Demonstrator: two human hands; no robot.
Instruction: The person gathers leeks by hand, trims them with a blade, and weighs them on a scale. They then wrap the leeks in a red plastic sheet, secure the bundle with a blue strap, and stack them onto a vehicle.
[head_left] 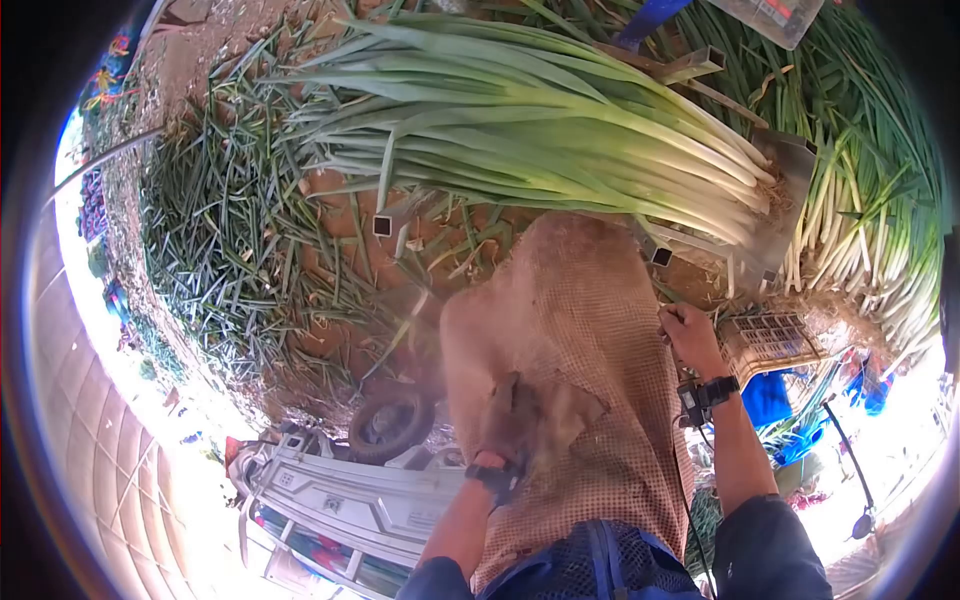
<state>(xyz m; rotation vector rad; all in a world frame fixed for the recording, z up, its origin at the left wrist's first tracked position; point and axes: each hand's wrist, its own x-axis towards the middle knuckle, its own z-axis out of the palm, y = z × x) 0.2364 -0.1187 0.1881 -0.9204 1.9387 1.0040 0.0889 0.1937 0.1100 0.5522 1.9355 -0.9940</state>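
A large bundle of long green onions (560,130) lies across a metal rack (790,190), green leaves to the left and white stems with roots to the right. Below it, a brown mesh cloth (610,330) covers my lap. Over the left part of this cloth is my left hand (515,420), blurred and dark, with a strap at the wrist; its fingers cannot be made out. My right hand (688,332) is at the cloth's right edge, fingers curled together. Whatever it may hold is too small to name. A black device (695,402) is strapped to my right wrist.
Cut green leaves (230,220) litter the ground at left. More onions (850,210) are piled at right, above a plastic crate (770,342). A metal tube end (382,226) sticks out under the leaves. A white truck (350,500) and its wheel (392,422) show lower left.
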